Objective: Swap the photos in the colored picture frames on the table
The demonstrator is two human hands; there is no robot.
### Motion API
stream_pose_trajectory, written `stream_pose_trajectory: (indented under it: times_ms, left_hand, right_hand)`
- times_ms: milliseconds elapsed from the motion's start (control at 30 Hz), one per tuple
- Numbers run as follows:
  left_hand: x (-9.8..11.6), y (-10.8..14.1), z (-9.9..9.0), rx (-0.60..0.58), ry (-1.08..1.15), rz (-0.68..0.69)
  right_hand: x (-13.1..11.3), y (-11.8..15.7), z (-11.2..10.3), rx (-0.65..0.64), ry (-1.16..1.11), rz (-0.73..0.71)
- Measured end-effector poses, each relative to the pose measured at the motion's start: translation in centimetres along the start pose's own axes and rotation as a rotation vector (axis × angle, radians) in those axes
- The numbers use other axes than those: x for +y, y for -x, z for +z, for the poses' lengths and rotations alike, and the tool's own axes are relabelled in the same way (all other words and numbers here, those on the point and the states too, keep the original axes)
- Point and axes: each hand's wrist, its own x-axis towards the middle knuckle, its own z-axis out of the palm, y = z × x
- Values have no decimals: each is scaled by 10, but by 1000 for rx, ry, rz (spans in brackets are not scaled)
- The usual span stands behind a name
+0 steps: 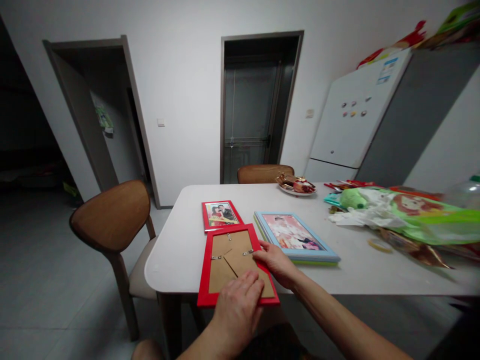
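A red picture frame (pixel 204 275) lies back side up at the table's near edge, partly overhanging it. Its brown backing board (pixel 221 272) shows metal clips and a dark diagonal slit or line. My right hand (pixel 277 262) grips the frame's right edge, with the thumb near the right-hand clip. Curled over the lower part of the backing is my left hand (pixel 240 305); its fingers are closed together and its thumb is hidden. Just beyond lies a second red picture frame (pixel 221 215), photo side up. To the right rests a light blue picture frame (pixel 300 235) on top of a green-edged one.
On the white table (pixel 176 240), a plate (pixel 296 187) stands at the back. A green plastic bag (pixel 431 215), crumpled wrapping and a tape roll (pixel 379 245) lie at right. Brown chairs (pixel 116 215) stand left and behind. A refrigerator (pixel 352 115) is at far right.
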Motion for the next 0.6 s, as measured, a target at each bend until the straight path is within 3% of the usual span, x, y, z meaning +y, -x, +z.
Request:
stream_pose_trajectory:
  times_ms: [100,267,433,600]
  left_hand:
    - [-11,4,-4,-55,5,-107]
    - [-37,14,-18,-51,-42,-286]
    - [-46,21,-22,-104,-108,-247]
    - [-51,25,-19,-81,-103,-190]
  right_hand:
    - [13,-8,-9,74,299,-20]
    - [22,-13,-17,168,819,-157]
    - [21,-11,-13,145,1161,-192]
    - [23,-14,-12,128,1247,-261]
